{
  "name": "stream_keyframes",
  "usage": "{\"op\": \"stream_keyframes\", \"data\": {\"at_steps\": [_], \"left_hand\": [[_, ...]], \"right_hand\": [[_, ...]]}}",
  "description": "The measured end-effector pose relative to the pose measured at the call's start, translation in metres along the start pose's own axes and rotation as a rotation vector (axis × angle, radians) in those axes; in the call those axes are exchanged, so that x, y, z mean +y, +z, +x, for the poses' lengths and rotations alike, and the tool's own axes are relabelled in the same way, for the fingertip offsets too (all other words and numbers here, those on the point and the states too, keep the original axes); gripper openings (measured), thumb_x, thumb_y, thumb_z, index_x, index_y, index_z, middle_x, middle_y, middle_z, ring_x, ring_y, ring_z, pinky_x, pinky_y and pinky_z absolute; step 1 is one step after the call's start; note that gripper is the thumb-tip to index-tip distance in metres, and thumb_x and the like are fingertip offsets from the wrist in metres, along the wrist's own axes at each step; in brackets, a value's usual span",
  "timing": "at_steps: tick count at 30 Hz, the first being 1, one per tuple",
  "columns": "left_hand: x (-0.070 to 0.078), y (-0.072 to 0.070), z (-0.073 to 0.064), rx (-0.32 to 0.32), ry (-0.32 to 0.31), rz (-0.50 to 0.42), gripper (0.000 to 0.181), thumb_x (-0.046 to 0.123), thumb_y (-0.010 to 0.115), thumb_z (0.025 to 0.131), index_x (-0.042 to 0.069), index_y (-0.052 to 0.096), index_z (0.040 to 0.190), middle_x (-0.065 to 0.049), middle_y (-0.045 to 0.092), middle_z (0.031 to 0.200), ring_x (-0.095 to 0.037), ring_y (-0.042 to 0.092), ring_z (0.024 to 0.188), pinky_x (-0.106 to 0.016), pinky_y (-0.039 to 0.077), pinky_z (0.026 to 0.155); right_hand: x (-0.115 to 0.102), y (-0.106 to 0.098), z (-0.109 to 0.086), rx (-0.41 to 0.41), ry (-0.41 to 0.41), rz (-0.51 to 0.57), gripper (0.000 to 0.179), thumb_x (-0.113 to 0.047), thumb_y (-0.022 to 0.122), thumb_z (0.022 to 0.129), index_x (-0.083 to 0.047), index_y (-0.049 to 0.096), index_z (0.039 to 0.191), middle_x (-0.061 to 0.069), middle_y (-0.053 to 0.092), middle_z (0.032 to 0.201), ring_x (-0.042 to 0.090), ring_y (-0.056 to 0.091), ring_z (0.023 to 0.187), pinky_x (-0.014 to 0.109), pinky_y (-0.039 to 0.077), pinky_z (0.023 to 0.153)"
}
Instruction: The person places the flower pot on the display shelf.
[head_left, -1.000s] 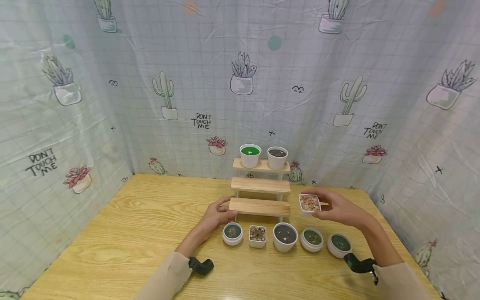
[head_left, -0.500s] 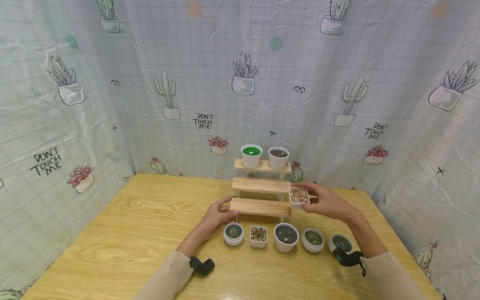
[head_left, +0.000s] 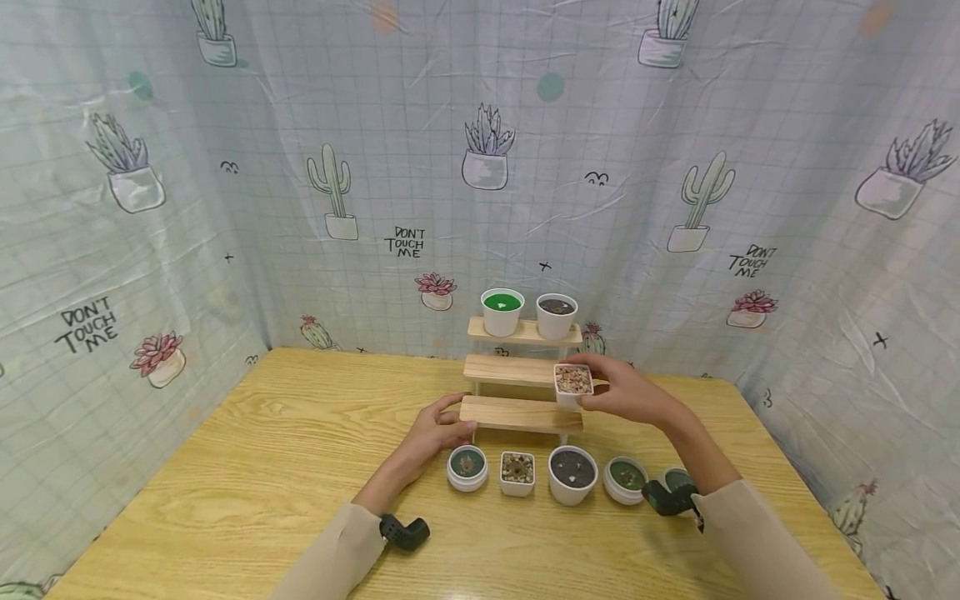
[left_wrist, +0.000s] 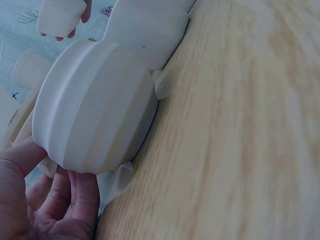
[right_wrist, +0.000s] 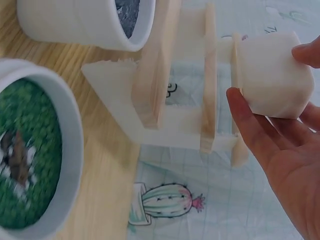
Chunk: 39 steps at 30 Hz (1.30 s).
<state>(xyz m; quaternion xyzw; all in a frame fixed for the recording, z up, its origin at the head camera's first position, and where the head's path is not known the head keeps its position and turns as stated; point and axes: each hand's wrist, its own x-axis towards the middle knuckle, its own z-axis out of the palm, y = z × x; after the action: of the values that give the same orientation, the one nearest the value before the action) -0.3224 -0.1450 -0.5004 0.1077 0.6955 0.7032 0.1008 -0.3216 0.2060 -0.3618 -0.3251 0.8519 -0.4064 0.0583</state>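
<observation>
In the head view, the right hand, right of centre, pinches a square pot of pale reddish gravel between thumb and fingers, the hand only as wide as the pot. The pot is upright, in front of the right ends of the middle and bottom boards of a wooden stand; whether it touches a board cannot be told.

The left hand, at lower centre, holds the left end of the bottom board, thumb in front, fingers curled behind.

On the top board, a white pot with a bright green top stands left of a white pot with a dark top.

Below the stand, across the lower middle of the frame, sit a low round pot, a pebble-filled pot, a taller dark-filled pot, a green-topped round pot and, partly hidden by the black wrist camera, another round pot.

All five stand on a wood-grain table; a cactus-print curtain fills the upper frame.
</observation>
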Motion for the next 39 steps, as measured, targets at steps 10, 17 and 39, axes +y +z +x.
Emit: {"op": "stream_keyframes", "data": {"at_steps": [10, 17, 39], "left_hand": [[0.001, 0.0, 0.001, -0.007, 0.014, -0.003, 0.079, 0.02, 0.077, 0.094, 0.012, 0.035, 0.161, 0.0, 0.069, 0.089, -0.015, 0.071, 0.09, -0.029, 0.06, 0.081], [0.001, 0.0, 0.001, -0.013, 0.011, -0.005, 0.079, 0.02, 0.077, 0.095, 0.012, 0.035, 0.161, 0.0, 0.069, 0.089, -0.015, 0.071, 0.089, -0.029, 0.06, 0.082], [0.0, 0.0, 0.001, -0.009, 0.004, -0.013, 0.078, 0.019, 0.077, 0.094, 0.011, 0.035, 0.16, 0.0, 0.069, 0.088, -0.014, 0.07, 0.088, -0.029, 0.06, 0.081]], "right_hand": [[0.003, 0.008, 0.019, 0.014, -0.025, -0.006, 0.057, -0.011, 0.07, 0.09, -0.006, 0.053, 0.145, 0.016, 0.063, 0.124, 0.025, 0.059, 0.108, 0.042, 0.054, 0.094], [-0.001, 0.012, 0.032, 0.03, -0.043, 0.009, 0.061, -0.01, 0.071, 0.091, 0.0, 0.05, 0.148, 0.019, 0.062, 0.128, 0.031, 0.061, 0.116, 0.047, 0.055, 0.097], [-0.009, 0.031, 0.069, 0.06, 0.012, 0.007, 0.059, -0.011, 0.07, 0.092, -0.003, 0.049, 0.147, 0.018, 0.061, 0.129, 0.03, 0.062, 0.115, 0.039, 0.053, 0.096]]}}
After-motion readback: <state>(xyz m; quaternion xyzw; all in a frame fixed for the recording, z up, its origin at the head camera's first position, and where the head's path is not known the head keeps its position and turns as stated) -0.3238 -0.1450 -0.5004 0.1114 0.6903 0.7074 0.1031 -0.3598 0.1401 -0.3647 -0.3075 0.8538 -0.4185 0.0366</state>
